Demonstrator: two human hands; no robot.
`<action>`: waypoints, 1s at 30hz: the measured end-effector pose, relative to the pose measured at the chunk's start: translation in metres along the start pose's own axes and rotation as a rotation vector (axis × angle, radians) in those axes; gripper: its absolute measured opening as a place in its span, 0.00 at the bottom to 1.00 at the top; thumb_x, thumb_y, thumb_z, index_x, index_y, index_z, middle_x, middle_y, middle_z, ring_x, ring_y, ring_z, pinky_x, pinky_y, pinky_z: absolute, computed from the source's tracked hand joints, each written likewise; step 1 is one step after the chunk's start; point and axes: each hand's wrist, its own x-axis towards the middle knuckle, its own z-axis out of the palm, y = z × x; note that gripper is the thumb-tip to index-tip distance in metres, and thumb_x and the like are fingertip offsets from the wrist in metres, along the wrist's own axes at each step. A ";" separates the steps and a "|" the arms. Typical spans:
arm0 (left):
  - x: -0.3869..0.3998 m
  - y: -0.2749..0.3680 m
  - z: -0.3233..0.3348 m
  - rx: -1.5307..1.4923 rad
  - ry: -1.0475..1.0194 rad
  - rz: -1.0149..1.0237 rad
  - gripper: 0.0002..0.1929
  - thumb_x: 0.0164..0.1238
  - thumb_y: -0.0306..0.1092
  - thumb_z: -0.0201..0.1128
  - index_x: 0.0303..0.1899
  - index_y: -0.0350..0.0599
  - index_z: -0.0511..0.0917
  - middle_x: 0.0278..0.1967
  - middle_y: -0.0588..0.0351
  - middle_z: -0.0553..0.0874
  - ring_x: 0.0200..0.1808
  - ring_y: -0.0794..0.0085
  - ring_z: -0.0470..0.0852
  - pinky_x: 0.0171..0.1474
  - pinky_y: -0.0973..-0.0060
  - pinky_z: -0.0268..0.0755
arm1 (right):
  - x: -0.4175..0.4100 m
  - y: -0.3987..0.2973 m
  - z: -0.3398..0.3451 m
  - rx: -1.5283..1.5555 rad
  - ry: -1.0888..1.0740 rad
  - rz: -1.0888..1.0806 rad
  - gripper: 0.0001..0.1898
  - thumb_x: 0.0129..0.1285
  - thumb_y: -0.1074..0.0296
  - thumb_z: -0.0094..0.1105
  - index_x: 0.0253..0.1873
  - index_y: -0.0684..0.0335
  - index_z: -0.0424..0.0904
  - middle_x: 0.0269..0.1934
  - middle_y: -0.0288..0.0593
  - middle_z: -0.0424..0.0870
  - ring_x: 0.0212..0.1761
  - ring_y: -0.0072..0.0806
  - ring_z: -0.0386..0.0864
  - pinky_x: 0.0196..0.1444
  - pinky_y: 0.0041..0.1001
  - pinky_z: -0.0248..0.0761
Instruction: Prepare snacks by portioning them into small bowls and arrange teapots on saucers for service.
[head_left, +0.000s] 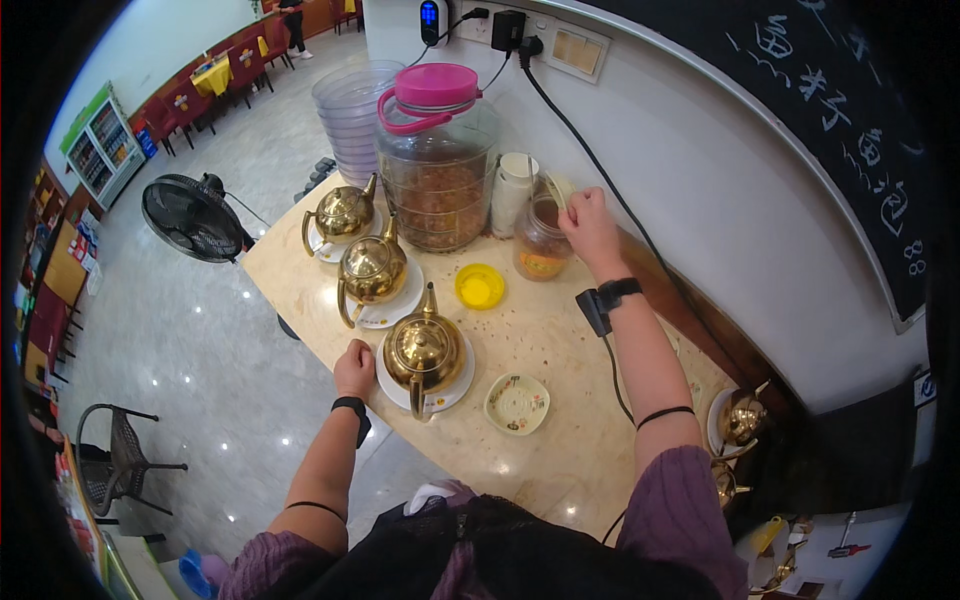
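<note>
My right hand (589, 225) is at the mouth of a small clear jar (534, 244), its fingers closed around a pale scoop or spoon handle (559, 191). Dark contents show inside the jar. My left hand (355, 369) rests in a loose fist at the table's edge, beside a white plate (463, 379) that bears a gold teapot (425, 349). Further back, two more gold teapots (373, 268) (343, 214) stand on plates. A yellow lid (480, 286) lies near the jar. Closer to me is a small patterned dish (517, 404).
A large jar with a pink lid (436, 172), stacked clear tubs (349, 112) and white cups (513, 187) stand at the back. A black cable (600, 169) runs down the wall. A fan (191, 217) stands beyond the table (570, 465). More teapots (742, 416) are at right.
</note>
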 end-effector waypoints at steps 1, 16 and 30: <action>0.000 0.002 0.002 0.001 -0.007 0.006 0.05 0.57 0.33 0.50 0.30 0.45 0.72 0.24 0.46 0.79 0.27 0.52 0.78 0.30 0.62 0.68 | -0.003 0.002 -0.002 0.000 0.025 -0.073 0.11 0.53 0.65 0.55 0.26 0.64 0.65 0.32 0.49 0.66 0.27 0.44 0.70 0.31 0.36 0.66; 0.003 0.002 0.001 0.011 0.006 0.031 0.05 0.57 0.33 0.50 0.30 0.45 0.73 0.24 0.45 0.79 0.28 0.51 0.78 0.32 0.61 0.69 | -0.250 -0.041 -0.031 1.211 -0.095 1.042 0.07 0.63 0.69 0.44 0.41 0.65 0.69 0.37 0.42 0.77 0.36 0.24 0.76 0.39 0.24 0.72; 0.005 -0.006 0.012 0.016 0.019 0.116 0.06 0.58 0.33 0.50 0.30 0.42 0.72 0.23 0.44 0.79 0.27 0.50 0.77 0.30 0.62 0.67 | -0.318 -0.012 -0.032 1.078 -0.229 1.208 0.11 0.64 0.60 0.45 0.36 0.63 0.67 0.29 0.40 0.74 0.27 0.25 0.76 0.30 0.21 0.71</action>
